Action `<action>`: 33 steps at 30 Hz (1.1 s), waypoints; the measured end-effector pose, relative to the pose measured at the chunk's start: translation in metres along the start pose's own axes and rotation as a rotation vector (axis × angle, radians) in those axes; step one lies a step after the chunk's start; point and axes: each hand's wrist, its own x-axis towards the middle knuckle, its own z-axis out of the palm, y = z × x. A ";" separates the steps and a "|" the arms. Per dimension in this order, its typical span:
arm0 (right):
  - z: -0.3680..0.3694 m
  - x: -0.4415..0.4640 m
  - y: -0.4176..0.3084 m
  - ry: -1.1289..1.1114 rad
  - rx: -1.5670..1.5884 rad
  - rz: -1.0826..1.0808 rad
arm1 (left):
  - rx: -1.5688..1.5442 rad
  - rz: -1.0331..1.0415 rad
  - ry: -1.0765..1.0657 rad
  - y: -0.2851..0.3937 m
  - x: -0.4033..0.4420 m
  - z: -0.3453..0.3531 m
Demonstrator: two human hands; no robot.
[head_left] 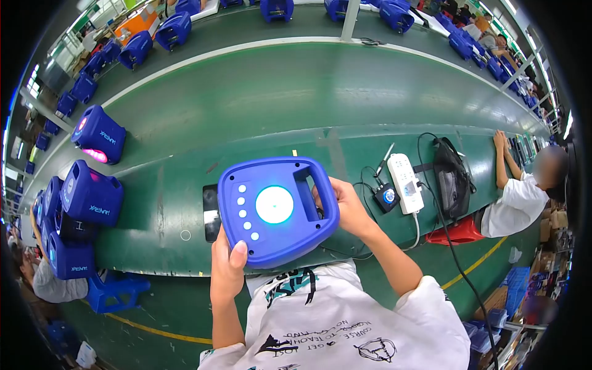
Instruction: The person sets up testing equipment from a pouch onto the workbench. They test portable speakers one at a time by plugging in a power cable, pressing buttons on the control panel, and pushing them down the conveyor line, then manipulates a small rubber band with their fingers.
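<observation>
A blue portable speaker [265,234] with a glowing round light [274,205] and a row of several white buttons is held up over the near edge of the green bench. My right hand [345,206] grips it by the handle at its right side, fingers passing through the handle opening. My left hand [229,265] presses against its lower left edge, with the thumb on the rim and the other fingers hidden beneath. Behind the speaker's left side lies a dark phone-like slab [211,213], partly covered.
A white power strip [405,183], a small black device [386,197] with cables and a black bag [453,179] lie to the right. Several blue speakers [92,194] stand left, near a blue stool [114,290]. A person [518,200] sits right; more speakers line the far conveyor.
</observation>
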 end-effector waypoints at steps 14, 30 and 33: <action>-0.059 0.013 0.091 0.337 -1.107 -0.397 | -0.280 -0.367 0.021 -0.022 -0.009 -0.091; -0.072 0.094 0.118 0.438 -1.446 -0.487 | -0.470 -0.099 0.103 0.041 0.265 0.020; -0.072 0.093 0.117 0.413 -1.390 -0.519 | -0.460 -0.118 0.239 0.032 0.328 0.047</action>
